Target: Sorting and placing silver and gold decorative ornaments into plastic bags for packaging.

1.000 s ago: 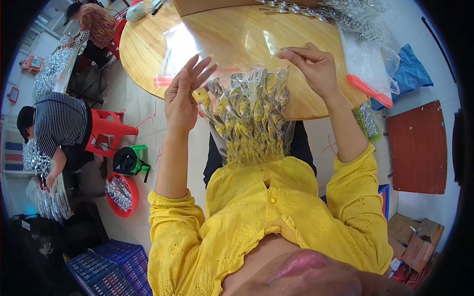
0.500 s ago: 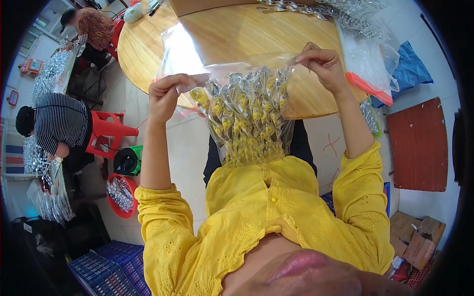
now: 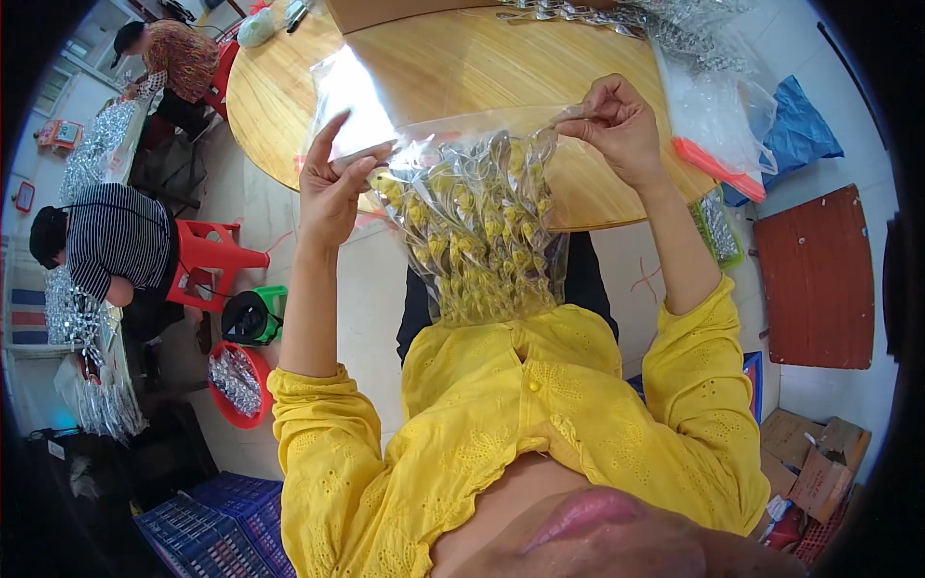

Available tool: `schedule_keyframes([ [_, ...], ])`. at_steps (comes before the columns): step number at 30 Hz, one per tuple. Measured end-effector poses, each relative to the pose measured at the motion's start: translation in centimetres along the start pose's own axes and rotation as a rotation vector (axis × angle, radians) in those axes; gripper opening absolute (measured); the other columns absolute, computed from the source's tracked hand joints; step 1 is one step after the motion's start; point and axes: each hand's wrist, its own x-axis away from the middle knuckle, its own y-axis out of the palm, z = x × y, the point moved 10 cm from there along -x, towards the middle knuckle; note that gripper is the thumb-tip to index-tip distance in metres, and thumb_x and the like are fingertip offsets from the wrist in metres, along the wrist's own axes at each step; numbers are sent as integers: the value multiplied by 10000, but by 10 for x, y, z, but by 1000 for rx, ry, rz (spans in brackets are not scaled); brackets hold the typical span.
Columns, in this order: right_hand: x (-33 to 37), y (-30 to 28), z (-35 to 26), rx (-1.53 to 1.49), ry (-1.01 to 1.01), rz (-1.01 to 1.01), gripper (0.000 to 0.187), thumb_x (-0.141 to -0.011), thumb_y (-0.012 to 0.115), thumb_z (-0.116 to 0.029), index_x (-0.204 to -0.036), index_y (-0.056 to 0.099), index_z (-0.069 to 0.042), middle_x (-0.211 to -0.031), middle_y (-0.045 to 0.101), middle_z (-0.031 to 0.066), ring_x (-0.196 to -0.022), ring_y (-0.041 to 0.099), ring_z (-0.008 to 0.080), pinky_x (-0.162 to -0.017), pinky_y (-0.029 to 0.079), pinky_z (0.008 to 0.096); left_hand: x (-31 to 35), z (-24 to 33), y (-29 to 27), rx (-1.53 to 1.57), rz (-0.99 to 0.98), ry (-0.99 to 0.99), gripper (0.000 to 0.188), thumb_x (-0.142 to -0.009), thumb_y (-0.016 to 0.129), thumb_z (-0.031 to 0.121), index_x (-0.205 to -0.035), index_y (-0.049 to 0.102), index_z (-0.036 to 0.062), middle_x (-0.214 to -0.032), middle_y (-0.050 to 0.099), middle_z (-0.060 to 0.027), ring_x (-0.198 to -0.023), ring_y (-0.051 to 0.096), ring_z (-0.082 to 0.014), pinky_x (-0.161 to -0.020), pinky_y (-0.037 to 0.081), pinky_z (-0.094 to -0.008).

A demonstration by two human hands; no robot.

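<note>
A clear plastic bag [image 3: 482, 231] full of shiny spoon-like metal pieces hangs upright in front of me, its lower end against my yellow shirt. The metal reflects yellow. My left hand [image 3: 330, 188] is at the bag's upper left corner, thumb and a fingertip on the plastic, index finger raised away from it. At the upper right corner, my right hand [image 3: 617, 130] pinches the plastic edge between thumb and fingers. The top edge is stretched between both hands, over the near side of a round wooden table [image 3: 453, 72].
Far on the table lie more shiny metal pieces [image 3: 578, 14] and a cardboard box [image 3: 414, 12]. Clear plastic bags [image 3: 713, 116] lie at its right edge. To the left, two people sit at work near a red stool [image 3: 207, 260] and a red basin [image 3: 241, 385]. Blue crates [image 3: 217, 520] stand lower left.
My left index finger has lifted off the plastic and the left hand has opened somewhat. My right hand has shifted slightly up and left, and the bag's top edge has tilted a little.
</note>
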Motion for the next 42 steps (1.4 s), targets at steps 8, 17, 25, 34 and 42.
schedule_keyframes([
  [8, 33, -1, 51, -438, 224, 96, 636, -674, 678, -112, -1195, 316, -57, -948, 537, 79, -837, 502, 89, -615, 417, 215, 12, -34, 25, 603, 5, -161, 598, -780, 552, 216, -1255, 254, 8, -1065, 520, -104, -915, 533, -202, -683, 442, -248],
  [17, 120, 55, 26, 723, 445, -377, 799, -532, 760, -312, -1157, 378, 9, -1074, 488, 151, -1000, 472, 227, -858, 366, 303, 70, -75, 31, 213, -166, -228, 546, -681, 551, -68, -1172, 323, 5, -1073, 490, -107, -956, 511, -205, -775, 452, -291],
  [25, 181, 46, 32, 244, 409, -18, 454, -738, 619, -168, -1115, 427, -4, -991, 537, 81, -886, 494, 142, -773, 382, 255, 40, -57, 77, 209, -64, -193, 445, -806, 506, 154, -1186, 334, -3, -1115, 477, -129, -961, 513, -213, -795, 437, -321],
  [34, 125, -207, -126, 363, -19, 937, 311, -805, 462, -172, -1055, 465, 14, -940, 541, 76, -897, 516, 161, -789, 416, 298, 45, -34, 92, -35, -214, -151, 460, -795, 517, 84, -1209, 329, 19, -1217, 374, -147, -1017, 482, -245, -813, 401, -313],
  [42, -96, -366, -176, 233, -19, 806, 179, -781, 519, -268, -692, 526, -113, -571, 487, -14, -439, 422, 109, -401, 344, 241, 82, -50, 49, -78, -33, -301, 296, -790, 507, 45, -1072, 454, -24, -1043, 515, -117, -861, 559, -187, -718, 427, -248],
])
